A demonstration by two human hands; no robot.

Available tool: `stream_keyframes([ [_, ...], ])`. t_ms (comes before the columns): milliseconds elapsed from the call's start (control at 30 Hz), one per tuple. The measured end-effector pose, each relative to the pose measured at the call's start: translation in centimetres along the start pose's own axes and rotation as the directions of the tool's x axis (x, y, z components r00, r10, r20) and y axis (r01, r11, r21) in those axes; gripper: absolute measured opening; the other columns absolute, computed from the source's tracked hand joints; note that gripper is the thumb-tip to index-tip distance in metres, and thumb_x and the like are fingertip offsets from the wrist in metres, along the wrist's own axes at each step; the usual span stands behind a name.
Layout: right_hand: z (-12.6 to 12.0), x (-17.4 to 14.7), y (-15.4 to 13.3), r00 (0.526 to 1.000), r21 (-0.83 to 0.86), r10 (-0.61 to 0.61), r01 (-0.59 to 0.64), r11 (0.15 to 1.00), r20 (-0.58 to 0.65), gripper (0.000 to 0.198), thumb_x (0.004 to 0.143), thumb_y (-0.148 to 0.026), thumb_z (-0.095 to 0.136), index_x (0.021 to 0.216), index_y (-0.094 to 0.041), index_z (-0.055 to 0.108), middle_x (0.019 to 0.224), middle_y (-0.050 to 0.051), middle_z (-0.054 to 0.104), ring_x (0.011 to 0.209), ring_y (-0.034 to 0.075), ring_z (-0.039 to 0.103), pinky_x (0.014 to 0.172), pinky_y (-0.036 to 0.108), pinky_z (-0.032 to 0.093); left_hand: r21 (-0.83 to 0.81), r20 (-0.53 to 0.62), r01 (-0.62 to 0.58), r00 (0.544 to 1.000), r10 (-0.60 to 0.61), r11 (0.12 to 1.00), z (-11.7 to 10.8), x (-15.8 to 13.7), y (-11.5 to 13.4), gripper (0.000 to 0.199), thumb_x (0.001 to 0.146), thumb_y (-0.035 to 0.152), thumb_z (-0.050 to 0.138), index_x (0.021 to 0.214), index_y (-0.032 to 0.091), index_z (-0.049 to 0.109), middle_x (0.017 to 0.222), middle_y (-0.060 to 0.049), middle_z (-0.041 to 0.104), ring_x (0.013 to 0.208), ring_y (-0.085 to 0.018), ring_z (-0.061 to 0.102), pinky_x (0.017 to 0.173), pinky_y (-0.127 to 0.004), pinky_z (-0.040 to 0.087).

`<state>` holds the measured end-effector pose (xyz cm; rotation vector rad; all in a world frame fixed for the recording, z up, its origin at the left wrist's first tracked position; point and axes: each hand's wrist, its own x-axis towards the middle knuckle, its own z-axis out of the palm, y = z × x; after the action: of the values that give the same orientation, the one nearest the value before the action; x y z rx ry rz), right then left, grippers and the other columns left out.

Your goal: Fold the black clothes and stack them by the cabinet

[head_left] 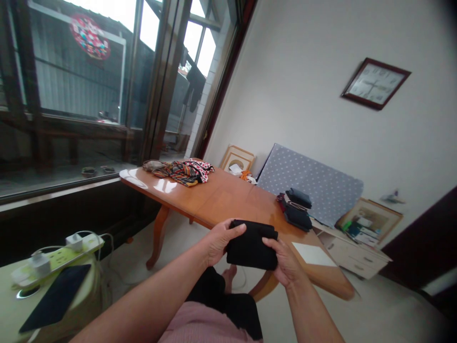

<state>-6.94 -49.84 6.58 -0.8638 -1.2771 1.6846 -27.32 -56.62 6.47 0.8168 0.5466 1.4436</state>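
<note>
A folded black garment point(252, 245) is held up in front of me, short of the table's near edge. My left hand point(222, 240) grips its left side, thumb on top and fingers hidden underneath. On the right side, my right hand point(283, 257) pinches it the same way. The bundle is compact and roughly rectangular; which kind of garment it is, I cannot tell. Beyond it, toward the right of the wooden table point(228, 200), stands a stack of folded dark clothes point(298, 209). A heap of loose patterned clothes point(185, 171) lies at the table's far left end.
A white sheet point(314, 254) lies on the table's right part. Lower left, a power strip point(59, 257) with plugs and a dark tablet-like slab point(55, 297) rest on a pale surface. Behind the table are a dotted grey-blue board point(310, 181) and a drawer cabinet point(352, 255).
</note>
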Motion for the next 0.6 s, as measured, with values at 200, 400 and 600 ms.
stream_keyframes([
  [200, 0.8, -0.9, -0.1, 0.998, -0.008, -0.012, 0.013, 1.0, 0.059, 0.053, 0.063, -0.029, 0.083, 0.112, -0.018, 0.068, 0.106, 0.009, 0.074, 0.098, 0.028, 0.069, 0.092, 0.044, 0.051, 0.18, -0.099, -0.081, 0.99, 0.1, 0.98, 0.0, 0.0, 0.4, 0.049, 0.07, 0.038, 0.083, 0.11, 0.016, 0.065, 0.096, -0.007, 0.071, 0.081, -0.018, 0.065, 0.081, -0.031, 0.047],
  [400, 0.1, -2.3, -2.4, 0.969, -0.126, 0.005, 0.027, 0.992, 0.248, 0.062, 0.066, -0.032, 0.084, 0.123, -0.02, 0.063, 0.12, 0.01, 0.069, 0.113, 0.029, 0.062, 0.1, 0.043, 0.045, 0.393, -0.018, -0.08, 0.995, 0.094, 0.916, 0.5, -0.5, 2.2, 0.041, 0.073, 0.038, 0.08, 0.106, 0.018, 0.066, 0.088, -0.003, 0.069, 0.072, -0.015, 0.061, 0.071, -0.027, 0.044],
  [600, 0.1, -2.8, -4.8, 0.951, -0.307, -0.179, 0.254, 0.917, 0.252, 0.084, 0.067, -0.034, 0.086, 0.142, -0.028, 0.049, 0.147, 0.011, 0.05, 0.14, 0.026, 0.041, 0.116, 0.043, 0.027, 0.609, 0.101, -0.094, 0.994, 0.041, 0.788, 2.4, -1.0, 3.3, 0.031, 0.076, 0.034, 0.076, 0.102, 0.019, 0.069, 0.083, -0.002, 0.068, 0.072, -0.017, 0.06, 0.069, -0.028, 0.044],
])
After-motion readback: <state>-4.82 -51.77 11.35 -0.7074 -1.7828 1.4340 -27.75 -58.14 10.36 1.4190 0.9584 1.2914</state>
